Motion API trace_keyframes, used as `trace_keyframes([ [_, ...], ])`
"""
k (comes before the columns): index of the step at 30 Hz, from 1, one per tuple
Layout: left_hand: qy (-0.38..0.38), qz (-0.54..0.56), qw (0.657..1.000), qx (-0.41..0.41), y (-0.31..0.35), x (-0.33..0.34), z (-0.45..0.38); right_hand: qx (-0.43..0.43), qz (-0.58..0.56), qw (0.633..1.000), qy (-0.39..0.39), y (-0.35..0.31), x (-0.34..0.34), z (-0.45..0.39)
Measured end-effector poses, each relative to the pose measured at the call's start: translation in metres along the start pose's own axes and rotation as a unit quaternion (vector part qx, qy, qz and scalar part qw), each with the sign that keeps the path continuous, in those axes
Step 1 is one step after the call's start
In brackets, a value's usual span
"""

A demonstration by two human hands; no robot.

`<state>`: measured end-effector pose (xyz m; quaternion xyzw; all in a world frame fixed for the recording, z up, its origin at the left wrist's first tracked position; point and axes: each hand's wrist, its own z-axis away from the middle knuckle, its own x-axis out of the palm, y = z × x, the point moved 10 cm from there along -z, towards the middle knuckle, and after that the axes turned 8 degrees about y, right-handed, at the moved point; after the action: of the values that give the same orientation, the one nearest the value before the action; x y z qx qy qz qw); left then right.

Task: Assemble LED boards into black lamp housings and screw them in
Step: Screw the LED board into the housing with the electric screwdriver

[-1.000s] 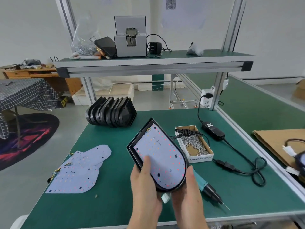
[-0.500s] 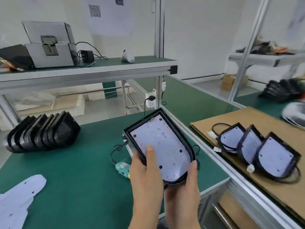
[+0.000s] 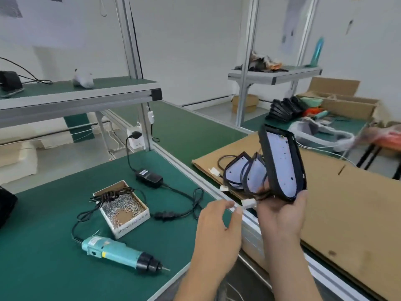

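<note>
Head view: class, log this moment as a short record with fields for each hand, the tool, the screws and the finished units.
Right hand: grips the lamp housing, upright over the cardboard sheet
Left hand: holds nothing, fingers near the white connector
Tool: electric screwdriver lying on the green bench
Screws: in the open box
Finished units: on the cardboard

Two bare forearms rise from the bottom edge of the frame, right of centre, each ending in a bare hand: the left hand (image 3: 217,224) sits lower centre and the right hand (image 3: 280,216) just to its right. No sleeve, glove, watch, ring or band shows on either arm up to where the frame cuts them off. The left hand is slightly smeared by motion blur, so fine detail such as its nails cannot be made out.
</note>
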<state>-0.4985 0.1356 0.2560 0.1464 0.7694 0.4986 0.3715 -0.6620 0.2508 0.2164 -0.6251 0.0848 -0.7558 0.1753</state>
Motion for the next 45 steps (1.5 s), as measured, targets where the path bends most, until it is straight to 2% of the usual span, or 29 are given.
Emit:
trace_keyframes([
  [2, -0.027, -0.016, 0.999, 0.0, -0.004, 0.015, 0.007, -0.023, -0.016, 0.998, 0.059, -0.029, -0.015, -0.025],
  [6, -0.063, -0.042, 0.997, -0.003, -0.017, 0.033, 0.021, -0.016, -0.041, 0.986, 0.162, -0.051, -0.065, -0.049],
  [9, -0.075, -0.051, 0.996, -0.005, -0.024, 0.039, 0.025, -0.014, -0.058, 0.978, 0.199, -0.052, -0.089, -0.053],
  [13, -0.072, -0.055, 0.996, -0.008, -0.028, 0.036, 0.027, -0.013, 0.043, 0.972, 0.229, -0.045, -0.107, -0.048],
  [17, -0.064, -0.042, 0.997, -0.02, -0.033, 0.028, 0.027, 0.001, 0.181, 0.946, 0.267, -0.052, -0.119, -0.05],
  [19, -0.063, -0.038, 0.997, -0.025, -0.035, 0.024, 0.025, 0.018, 0.236, 0.937, 0.258, -0.055, -0.119, -0.051],
  [24, -0.057, -0.041, 0.997, -0.043, -0.043, 0.014, 0.017, 0.144, 0.354, 0.908, 0.171, -0.038, -0.114, -0.038],
  [29, -0.034, -0.049, 0.997, -0.059, -0.057, -0.003, 0.013, 0.165, 0.404, 0.887, 0.152, -0.035, -0.123, -0.026],
  [37, 0.012, -0.025, 0.997, -0.079, -0.079, -0.034, 0.017, 0.13, 0.43, 0.879, 0.158, -0.036, -0.126, -0.014],
  [41, 0.06, -0.008, 0.995, -0.078, -0.088, -0.062, 0.022, 0.0, 0.469, 0.866, 0.175, -0.032, -0.106, 0.008],
  [43, 0.093, -0.004, 0.992, -0.081, -0.096, -0.084, 0.025, -0.042, 0.505, 0.855, 0.11, -0.003, -0.08, 0.032],
  [45, 0.142, 0.007, 0.986, -0.091, -0.106, -0.115, 0.03, -0.025, 0.528, 0.849, -0.011, 0.055, -0.052, 0.066],
])
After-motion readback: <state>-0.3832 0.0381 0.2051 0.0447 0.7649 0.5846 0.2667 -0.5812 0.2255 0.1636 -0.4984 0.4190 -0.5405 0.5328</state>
